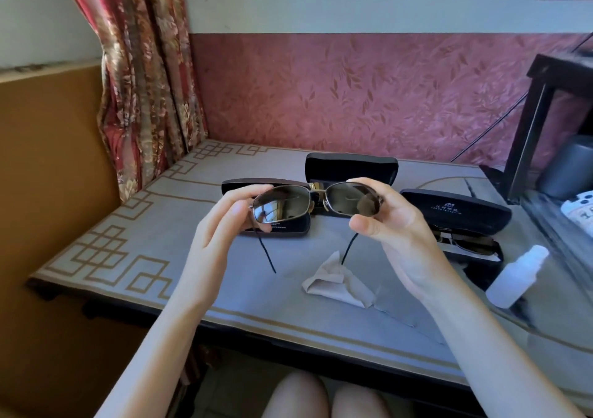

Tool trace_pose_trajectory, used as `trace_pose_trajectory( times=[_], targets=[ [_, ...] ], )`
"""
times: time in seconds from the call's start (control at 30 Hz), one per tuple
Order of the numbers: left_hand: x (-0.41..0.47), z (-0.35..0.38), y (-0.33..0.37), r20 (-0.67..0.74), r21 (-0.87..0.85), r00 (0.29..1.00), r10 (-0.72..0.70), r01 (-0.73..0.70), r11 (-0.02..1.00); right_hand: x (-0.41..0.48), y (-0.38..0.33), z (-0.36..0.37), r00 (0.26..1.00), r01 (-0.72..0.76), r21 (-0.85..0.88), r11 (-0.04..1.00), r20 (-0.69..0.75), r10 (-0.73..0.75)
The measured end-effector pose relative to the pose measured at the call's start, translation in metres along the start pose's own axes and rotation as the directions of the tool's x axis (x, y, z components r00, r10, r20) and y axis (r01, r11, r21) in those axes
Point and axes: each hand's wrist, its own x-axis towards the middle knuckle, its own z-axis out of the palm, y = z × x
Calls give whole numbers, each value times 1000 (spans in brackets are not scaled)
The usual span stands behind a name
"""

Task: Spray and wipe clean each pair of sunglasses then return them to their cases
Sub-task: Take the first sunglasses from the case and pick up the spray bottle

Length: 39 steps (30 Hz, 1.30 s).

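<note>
I hold a metal-framed pair of sunglasses (316, 202) with dark lenses up above the table, temples unfolded and pointing toward me. My left hand (221, 225) pinches the frame's left corner; my right hand (390, 222) grips the right corner. Behind them lie three black cases: one (239, 186) mostly hidden behind my left hand, an open one (351, 165) at the back, and an open one (455, 210) at the right holding another pair of sunglasses (465, 242). A crumpled beige cloth (337, 281) lies on the table. A small white spray bottle (516, 276) lies at the right.
The table (128, 241) has a grey cover with a gold fret border. A floral curtain (144, 80) hangs at the back left. A dark wooden stand (545, 113) with a grey container occupies the right. My knees show under the front edge.
</note>
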Motion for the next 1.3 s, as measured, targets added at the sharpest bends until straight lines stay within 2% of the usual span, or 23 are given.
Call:
trace_pose_trajectory(
  times=[0.13, 0.3, 0.47, 0.57, 0.63, 0.7, 0.77, 0.83, 0.9, 0.97, 1.07, 1.17, 1.23, 1.27, 1.3],
  targets=[
    [-5, 11, 16, 62, 163, 995, 80, -89, 983, -1, -4, -5, 1000, 4, -38, 999, -3, -4],
    [-3, 20, 22, 17, 296, 996, 83, -85, 951, -8, -12, -9, 999, 48, -93, 994, 18, -47],
    [-8, 32, 22, 18, 433, 980, 197, -185, 882, -26, -14, -24, 999, -9, -274, 962, -44, -3],
    [-8, 43, 23, 22, 453, 974, 226, -211, 866, -46, -13, -40, 982, 6, -440, 898, -167, -89],
    [-7, 50, 23, 31, 444, 972, 235, -224, 868, -60, -14, -53, 904, 35, -568, 822, -333, -269],
    [-8, 55, 22, 41, 439, 969, 242, -235, 867, -72, -17, -68, 759, 9, -726, 687, -442, -477],
    [-9, 60, 20, 50, 452, 969, 241, -237, 860, -84, -14, -83, 649, -68, -769, 635, -518, -557],
    [-10, 65, 19, 53, 453, 970, 238, -235, 860, -93, -9, -93, 627, -170, -696, 698, -623, -468],
    [-11, 69, 19, 53, 447, 971, 235, -234, 864, -98, 0, -96, 657, -269, -545, 794, -706, -263],
    [-11, 71, 20, 57, 451, 971, 234, -234, 862, -102, 8, -96, 703, -312, -444, 840, -702, -109],
    [-11, 74, 23, 61, 457, 971, 233, -235, 858, -102, 13, -97, 749, -323, -490, 809, -655, -98],
    [-11, 76, 26, 72, 454, 966, 247, -252, 854, -98, 6, -92, 771, -267, -435, 860, -631, -80],
    [-11, 76, 27, 78, 467, 962, 261, -266, 843, -95, -6, -84, 796, -159, -238, 958, -605, -18],
    [-12, 75, 27, 78, 472, 961, 267, -271, 839, -94, -12, -78, 824, -94, -51, 994, -564, 49],
    [-12, 75, 28, 77, 475, 959, 272, -275, 836, -93, -18, -73, 858, -42, 150, 988, -501, 113]
  ],
)
